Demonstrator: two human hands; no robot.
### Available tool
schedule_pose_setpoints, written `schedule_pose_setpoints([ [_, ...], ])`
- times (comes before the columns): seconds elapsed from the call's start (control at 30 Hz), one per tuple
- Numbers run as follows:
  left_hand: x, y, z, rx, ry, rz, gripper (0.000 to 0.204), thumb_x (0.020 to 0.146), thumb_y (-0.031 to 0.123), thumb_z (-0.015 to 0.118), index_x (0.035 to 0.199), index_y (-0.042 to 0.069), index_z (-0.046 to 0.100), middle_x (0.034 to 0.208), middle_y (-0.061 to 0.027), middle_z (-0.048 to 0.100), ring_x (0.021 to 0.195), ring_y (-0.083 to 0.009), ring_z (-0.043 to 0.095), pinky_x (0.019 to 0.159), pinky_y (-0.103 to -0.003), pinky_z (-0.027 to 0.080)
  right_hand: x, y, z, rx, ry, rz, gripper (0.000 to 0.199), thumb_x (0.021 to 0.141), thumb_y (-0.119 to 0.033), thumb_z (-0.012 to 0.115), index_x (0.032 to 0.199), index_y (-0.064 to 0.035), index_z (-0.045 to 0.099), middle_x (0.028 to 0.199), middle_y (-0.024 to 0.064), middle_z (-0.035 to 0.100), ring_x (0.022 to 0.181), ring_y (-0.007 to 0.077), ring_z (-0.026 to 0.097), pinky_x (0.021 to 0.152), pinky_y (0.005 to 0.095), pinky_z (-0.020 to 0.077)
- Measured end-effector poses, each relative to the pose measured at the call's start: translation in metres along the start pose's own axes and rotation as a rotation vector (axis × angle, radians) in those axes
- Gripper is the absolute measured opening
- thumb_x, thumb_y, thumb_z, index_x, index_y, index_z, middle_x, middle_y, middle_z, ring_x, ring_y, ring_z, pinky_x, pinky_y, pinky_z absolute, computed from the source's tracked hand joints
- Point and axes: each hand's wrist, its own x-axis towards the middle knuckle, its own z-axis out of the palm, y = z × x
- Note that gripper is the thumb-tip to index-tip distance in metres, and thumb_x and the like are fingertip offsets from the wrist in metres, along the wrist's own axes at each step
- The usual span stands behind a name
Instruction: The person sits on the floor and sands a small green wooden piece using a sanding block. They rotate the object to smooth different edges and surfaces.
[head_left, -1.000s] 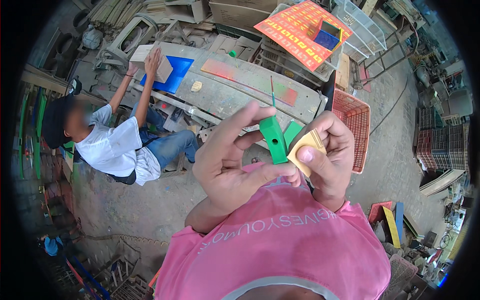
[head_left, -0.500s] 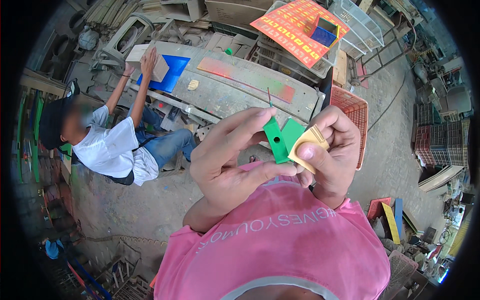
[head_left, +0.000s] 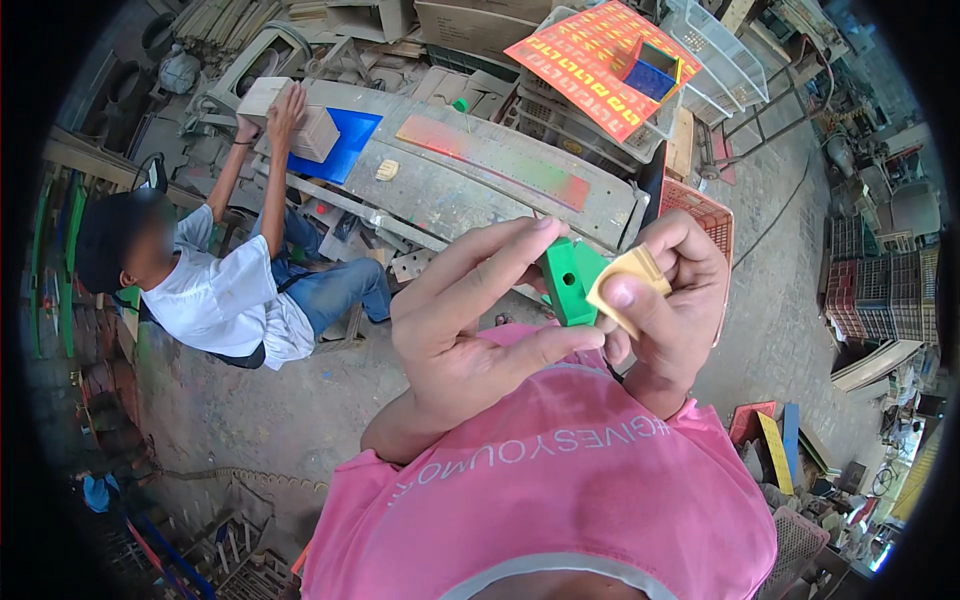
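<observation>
A small green block [head_left: 569, 290] with a dark round hole in one face is pinched between the fingertips and thumb of my left hand [head_left: 462, 310]. My right hand [head_left: 685, 295] grips a folded piece of tan sandpaper [head_left: 645, 277], with the thumb lying on top of it. The sandpaper's edge lies against or just over the block's right side; whether it presses there is hard to tell. Part of the block's far side is hidden behind the sandpaper and fingers. A thin reddish stick [head_left: 537, 214] shows just beyond my left fingertips.
Ahead stands a paint-stained workbench [head_left: 440, 205] with a red-and-green sprayed board [head_left: 490, 160]. At left, a seated co-worker [head_left: 230, 260] handles pale wooden blocks [head_left: 315, 135] over a blue sheet [head_left: 350, 145]. An orange crate [head_left: 705, 215] stands beyond my right hand; a patterned red board [head_left: 590, 60] lies farther back.
The green block and sandpaper have shifted slightly right, and the block has turned a little. The co-worker's hands have lifted one pale block away from the others.
</observation>
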Motion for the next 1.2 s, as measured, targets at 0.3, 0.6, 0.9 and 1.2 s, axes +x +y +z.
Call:
schedule_pose_setpoints([
  [0.3,0.008,-0.006,0.001,-0.083,-0.038,-0.086,0.062,0.068,-0.002,0.080,0.122,-0.014,0.052,0.118,-0.0233,0.055,0.109,-0.0296,0.060,0.085,-0.032,0.055,0.010,0.005,-0.007,-0.048,-0.005,-0.084,0.021,0.078,0.008,0.069,0.087,0.0019,0.050,0.073,0.0166,0.067,0.049,0.0111,0.060,0.038,0.0201,0.0431],
  [0.6,0.020,-0.006,0.002,0.191,0.000,0.038,0.055,0.067,0.006,0.080,0.114,-0.010,0.058,0.106,-0.0206,0.063,0.091,-0.0205,0.062,0.073,-0.027,0.050,0.012,0.003,-0.013,-0.122,0.093,-0.145,0.023,0.076,0.007,0.072,0.085,0.0014,0.051,0.070,0.0148,0.066,0.049,0.0097,0.059,0.041,0.0187,0.0437],
  [0.9,0.029,-0.004,0.003,0.468,0.013,0.238,0.062,0.053,0.006,0.082,0.113,0.000,0.065,0.099,-0.0113,0.065,0.078,-0.0220,0.057,0.065,-0.029,0.048,0.013,0.005,-0.023,-0.194,0.009,-0.151,0.028,0.072,0.002,0.079,0.083,0.0005,0.054,0.072,0.0118,0.066,0.054,0.0065,0.059,0.047,0.0184,0.0441],
  [1.2,0.027,-0.006,0.012,0.530,0.107,0.226,0.062,0.052,0.003,0.081,0.111,-0.001,0.065,0.096,-0.0075,0.068,0.079,-0.0221,0.056,0.064,-0.029,0.047,0.016,-0.003,-0.021,-0.216,0.106,-0.050,0.025,0.071,0.003,0.079,0.082,0.0012,0.057,0.075,0.0088,0.067,0.064,0.0073,0.063,0.055,0.0181,0.0473],
])
